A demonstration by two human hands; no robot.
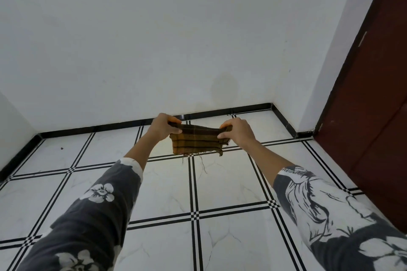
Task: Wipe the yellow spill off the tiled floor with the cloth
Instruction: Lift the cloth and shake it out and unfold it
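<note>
**Operator:** Left hand (164, 126) status?

**Guide:** You are pinching the upper left corner of the cloth (196, 141) with the fingers closed on the fabric. Your right hand (236, 132) is clamping the upper right corner in the same way. The cloth is hanging folded between both hands, held out in front of you above the tiled floor (224, 187), with loose threads trailing from its lower edge.

**Operator:** Where is the yellow spill?

**Guide:** You are looking at a faint yellowish patch (164, 149) on the tile just beside the cloth's lower left edge, near the black skirting (220, 112) and the white wall (176, 39). Its full extent cannot be told, since the cloth is covering part of that area.

**Operator:** Which step is in hand?

**Guide:** You are preparing the cloth, judging by the spread grip; wiping is not yet underway. The next move is calling for lowering the cloth flat onto the patch and pressing down before stroking.
</note>
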